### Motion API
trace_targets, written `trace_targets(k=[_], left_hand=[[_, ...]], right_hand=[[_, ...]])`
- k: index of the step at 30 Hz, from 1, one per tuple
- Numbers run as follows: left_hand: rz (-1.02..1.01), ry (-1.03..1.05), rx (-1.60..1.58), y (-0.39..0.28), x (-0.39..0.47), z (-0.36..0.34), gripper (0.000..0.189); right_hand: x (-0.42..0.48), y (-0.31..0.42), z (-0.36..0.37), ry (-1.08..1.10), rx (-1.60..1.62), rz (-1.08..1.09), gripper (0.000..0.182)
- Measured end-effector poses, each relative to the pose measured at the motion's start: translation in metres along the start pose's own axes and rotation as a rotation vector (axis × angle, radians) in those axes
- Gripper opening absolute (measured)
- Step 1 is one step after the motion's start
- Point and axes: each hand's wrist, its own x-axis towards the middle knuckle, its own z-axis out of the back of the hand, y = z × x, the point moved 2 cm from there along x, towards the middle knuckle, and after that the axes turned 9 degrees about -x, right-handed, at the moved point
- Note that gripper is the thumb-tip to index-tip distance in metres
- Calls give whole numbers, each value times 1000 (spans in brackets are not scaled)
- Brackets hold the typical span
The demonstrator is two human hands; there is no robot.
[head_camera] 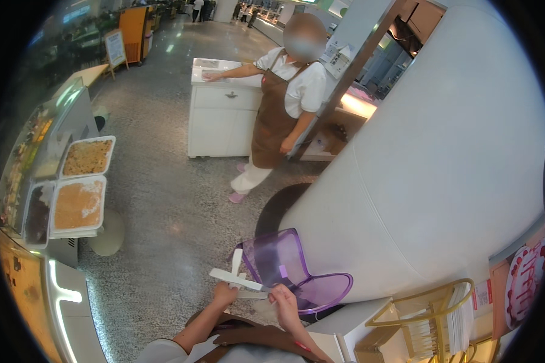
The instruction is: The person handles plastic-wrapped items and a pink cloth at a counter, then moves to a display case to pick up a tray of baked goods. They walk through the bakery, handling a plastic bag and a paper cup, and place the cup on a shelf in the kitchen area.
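Note:
My left hand (225,295) is closed around several white-handled utensils, possibly knives or spatulas. One white handle (236,278) lies crosswise, and a second handle (237,261) points up and away behind it. From the crosswise handle a short grey blade runs to my right hand (284,303), whose fingers pinch its end. Below those fingers hangs a pale cloth or paper (265,311), partly hidden. Just beyond both hands stands a purple see-through plastic chair (295,258).
A co-worker in a brown apron (272,113) stands by a white cabinet (220,131), a hand on its top. Trays of crumb-topped (88,156) and orange-brown food (78,204) sit left beside a display case (36,149). A thick white column (390,159) and gold rack (418,317) flank the right.

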Motion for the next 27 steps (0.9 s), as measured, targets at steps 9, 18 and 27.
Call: trace_targets(k=[9,18,27], left_hand=[[399,135,-537,34,-3,40,23],[591,370,-1195,-60,-45,32,24],[654,380,-1332,-27,-33,37,24]], right_hand=[[1,7,-7,-158,-134,55,21],[19,-120,-23,18,-491,248,17],[17,-99,-34,104,-506,125,21]])
